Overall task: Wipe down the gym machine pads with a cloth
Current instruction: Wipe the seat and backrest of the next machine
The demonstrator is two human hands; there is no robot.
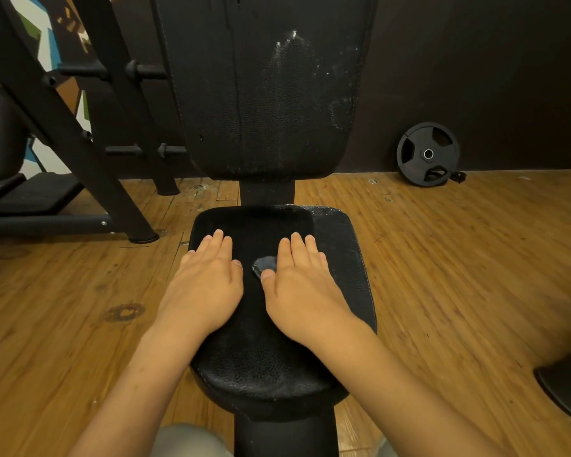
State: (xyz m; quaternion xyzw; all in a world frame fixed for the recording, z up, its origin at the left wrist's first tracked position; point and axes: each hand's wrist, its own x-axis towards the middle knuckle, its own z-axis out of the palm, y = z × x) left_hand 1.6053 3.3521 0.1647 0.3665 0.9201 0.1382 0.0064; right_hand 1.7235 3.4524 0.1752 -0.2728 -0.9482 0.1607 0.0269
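Warm-lit wooden plank floor (459, 258), dark brown wall (475, 61) behind, black weight plate (427, 154) leaning against it at right, black steel frame (80, 143) at left, geometric mural (43, 37) beyond it.

Black cloth (261, 225) flat on the seat pad (342, 258)

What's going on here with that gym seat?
A person is wiping down a gym machine. The left hand and the right hand both lie flat, fingers straight, pressing a black cloth onto the seat pad. The cloth covers the seat's far part. The upright back pad behind it shows whitish streaks. A weight plate leans against the wall.
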